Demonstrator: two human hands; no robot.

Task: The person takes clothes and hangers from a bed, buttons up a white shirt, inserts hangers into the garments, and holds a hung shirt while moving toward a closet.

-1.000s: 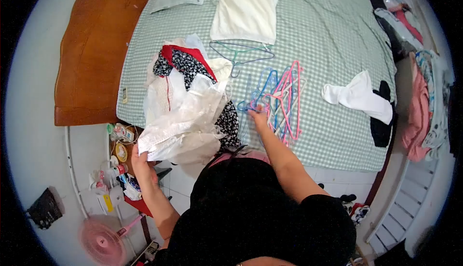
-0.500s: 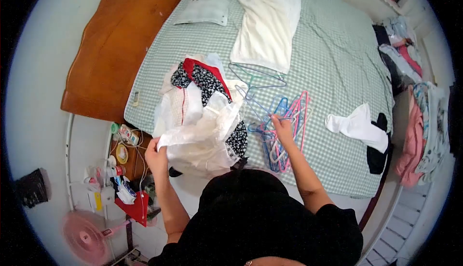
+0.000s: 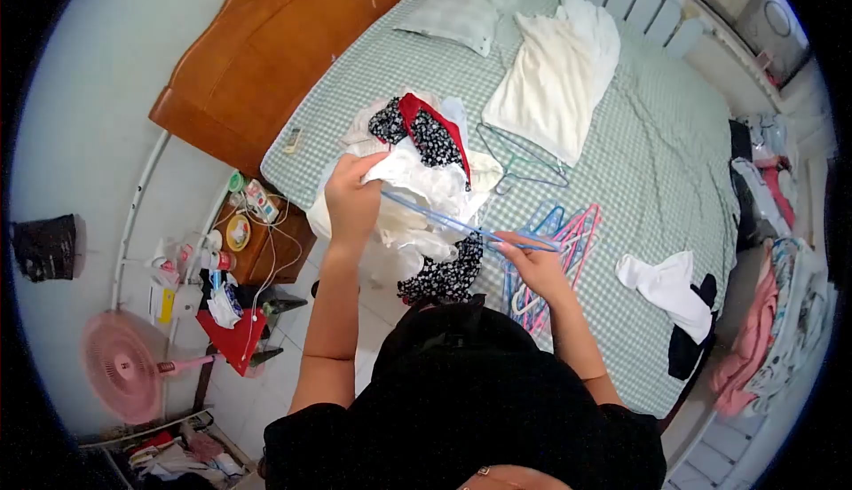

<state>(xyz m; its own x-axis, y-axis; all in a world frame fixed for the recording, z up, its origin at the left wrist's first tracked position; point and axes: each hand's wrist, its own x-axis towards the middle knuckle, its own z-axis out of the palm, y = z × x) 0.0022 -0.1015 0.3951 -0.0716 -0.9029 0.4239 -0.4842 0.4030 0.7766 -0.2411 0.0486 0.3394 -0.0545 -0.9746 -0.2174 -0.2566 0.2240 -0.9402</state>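
Observation:
My left hand is closed on a thin white garment, which hangs down over the front of the bed. My right hand grips a blue clothes hanger that stretches leftward to the garment; whether its far end sits inside the cloth I cannot tell. Behind the garment lies a clothes pile with a black floral piece trimmed in red. Under and beside my right hand, several pink and blue hangers lie bunched on the bed. Another hanger lies farther back.
A cream garment lies flat on the checked bed sheet, near a pillow. White and black clothes lie at the right. On the left stand a cluttered bedside table and a pink fan.
My right hand has lifted a blue hanger from the bunch and brought it to the white garment. My left hand has raised the garment upward and to the right. The camera view has shifted.

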